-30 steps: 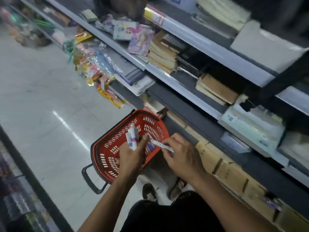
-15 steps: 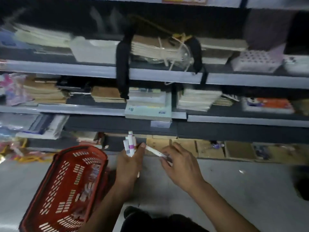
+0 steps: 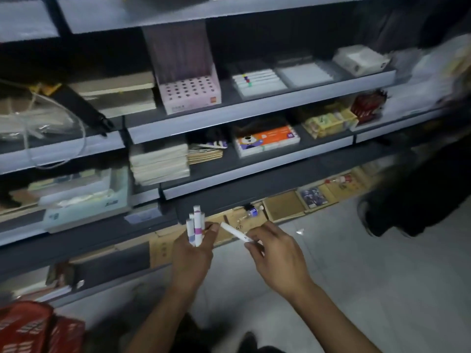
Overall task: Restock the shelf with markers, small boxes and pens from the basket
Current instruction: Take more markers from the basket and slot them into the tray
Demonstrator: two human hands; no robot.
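Observation:
My left hand (image 3: 192,253) grips a small upright bunch of white markers (image 3: 195,225) with purple and pink bands. My right hand (image 3: 276,253) pinches a single white marker (image 3: 233,231) that slants up to the left, its tip close to my left thumb. Both hands hover in front of the lowest part of the grey shelf unit (image 3: 254,113). The red basket (image 3: 33,327) shows only partly at the bottom left corner. A pink marker display box (image 3: 190,94) with rows of holes stands on the upper shelf.
Stacks of notebooks (image 3: 159,161), an orange box (image 3: 266,138) and yellow packs (image 3: 327,122) fill the middle shelf. Flat white trays (image 3: 260,81) lie on the upper shelf. Cardboard boxes (image 3: 284,206) line the floor under the shelves. A dark blurred shape (image 3: 413,200) intrudes at the right.
The view has swung right and up along the shelves, so the basket slid to the bottom left corner. Both hands keep their markers in much the same pose.

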